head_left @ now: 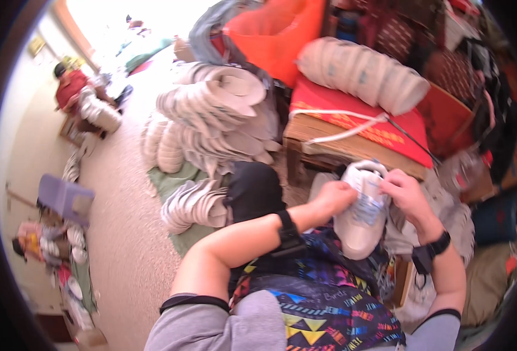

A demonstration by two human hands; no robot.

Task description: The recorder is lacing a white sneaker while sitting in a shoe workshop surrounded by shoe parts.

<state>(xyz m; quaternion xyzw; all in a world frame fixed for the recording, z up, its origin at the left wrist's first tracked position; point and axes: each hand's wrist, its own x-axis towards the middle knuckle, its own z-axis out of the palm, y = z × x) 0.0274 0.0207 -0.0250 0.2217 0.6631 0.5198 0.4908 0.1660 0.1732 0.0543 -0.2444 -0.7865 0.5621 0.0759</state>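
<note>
Floor point(121, 245) runs down the left side, with a green cloth point(182, 241) spread on it, likely to keep the pale pieces clean. The big heap of pale shoe parts point(212, 111) is nested piece over piece, presumably to save room. Beside it, the low wooden counter point(358, 146) carries a red sheet point(402, 131) and, on that, a roll of nested parts point(361, 73) laid sideways, perhaps for easy reach. The white shoe point(358, 237) is held above the lap, toe toward the body, probably so its front can be seen and reached from both sides. The left hand point(335, 198) and the right hand point(403, 193) flank its opening, each grip closed in a pinch on the shoe; whether on edge or lace I cannot tell. Pale-blue lacing point(367, 210) lies between them.
</note>
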